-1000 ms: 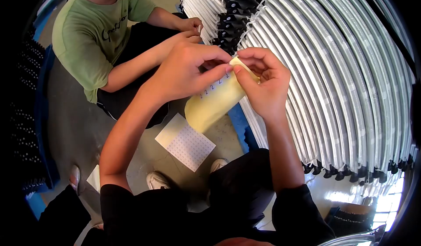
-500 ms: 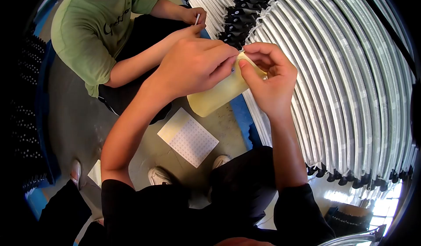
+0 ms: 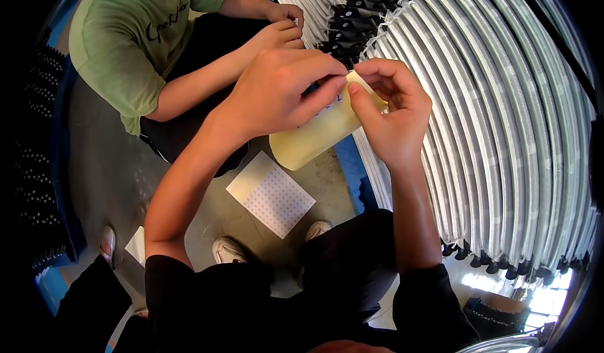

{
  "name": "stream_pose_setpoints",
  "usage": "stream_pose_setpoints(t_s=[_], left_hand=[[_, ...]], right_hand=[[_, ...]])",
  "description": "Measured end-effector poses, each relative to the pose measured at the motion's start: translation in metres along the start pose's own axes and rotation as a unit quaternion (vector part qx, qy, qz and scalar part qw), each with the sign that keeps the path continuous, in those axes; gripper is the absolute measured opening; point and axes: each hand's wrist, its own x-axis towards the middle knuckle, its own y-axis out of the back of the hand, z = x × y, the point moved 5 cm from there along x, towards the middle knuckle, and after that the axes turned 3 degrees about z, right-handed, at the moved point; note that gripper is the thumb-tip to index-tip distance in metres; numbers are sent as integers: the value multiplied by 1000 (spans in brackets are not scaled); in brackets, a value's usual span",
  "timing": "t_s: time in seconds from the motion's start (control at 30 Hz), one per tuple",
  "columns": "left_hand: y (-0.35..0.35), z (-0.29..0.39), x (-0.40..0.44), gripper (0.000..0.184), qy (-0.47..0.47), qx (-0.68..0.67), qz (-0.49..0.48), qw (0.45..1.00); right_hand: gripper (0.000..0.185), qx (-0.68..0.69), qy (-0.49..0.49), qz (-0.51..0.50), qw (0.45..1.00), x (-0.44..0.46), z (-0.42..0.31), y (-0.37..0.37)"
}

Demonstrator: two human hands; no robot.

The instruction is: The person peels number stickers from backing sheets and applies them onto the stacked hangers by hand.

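Observation:
A pale yellow sheet (image 3: pixel 299 144) with small printed figures hangs curled between my two hands, in front of the stacked tubes. My right hand (image 3: pixel 396 111) grips its upper right edge, thumb on the front and fingers behind. My left hand (image 3: pixel 283 95) is closed in a pinch at the sheet's top edge, fingertips close to my right thumb. Whether something small sits between those left fingertips is too fine to make out. The back of my left hand covers part of the sheet.
A printed label sheet (image 3: pixel 272 194) lies on the floor before my shoes. Long wrapped tubes (image 3: pixel 497 120) with black ends fill the right. A person in a green shirt (image 3: pixel 123 51) sits at upper left, hands together. A dark rack (image 3: pixel 44 164) stands at the left edge.
My left hand has shifted slightly, and more printed figures on the yellow sheet show beside it. My right hand moved a little right. The other person's hands have drawn closer together.

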Motion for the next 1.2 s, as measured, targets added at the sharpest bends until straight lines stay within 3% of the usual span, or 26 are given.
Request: stream_pose_setpoints(t_s=[0.1, 0.2, 0.27, 0.4, 0.47, 0.5, 0.57, 0.77, 0.9, 0.97, 1.03, 1.07, 1.13, 1.2], left_hand=[[4, -2, 1, 13, -4, -13, 22, 1000], [5, -4, 4, 12, -30, 41, -16, 999], [10, -12, 2, 14, -10, 35, 63, 997], [10, -14, 1, 16, -17, 65, 84, 994], [6, -4, -6, 27, -136, 118, 128, 975], [6, -1, -6, 33, -168, 123, 107, 972], [5, 1, -7, 35, -188, 141, 109, 966], [8, 12, -8, 26, -204, 166, 73, 962], [6, 3, -5, 24, -199, 110, 82, 970], [6, 7, -4, 23, -207, 83, 97, 970], [7, -4, -2, 19, 15, -69, 89, 994], [6, -5, -2, 19, 14, -69, 89, 994], [-6, -22, -4, 15, 168, -224, 37, 959], [-11, -21, -3, 14, 200, -250, 19, 947]], right_hand=[[21, 0, -10, -15, 1000, 1, 2, -3], [18, 0, 6, -11, 1000, 2, 3, -5], [14, -13, 1, -13, 1000, 4, 7, -4], [13, -49, 9, -45, 998, 8, 14, -4], [10, 102, -101, -24, 989, 6, 18, -7], [10, 102, -102, -23, 989, 7, 17, -6], [10, 153, -192, -36, 969, 5, 23, -6], [14, 233, -253, -46, 938, 2, 28, -9], [10, 208, -251, -45, 944, 1, 33, -8], [6, 138, -156, -16, 978, 4, 29, -4], [4, 130, -108, 3, 986, 6, 24, -3], [3, 122, -61, 22, 990, 7, 20, -1], [4, 88, -36, 21, 995, 6, 21, 1], [5, 53, -10, 21, 998, 6, 21, 2]])
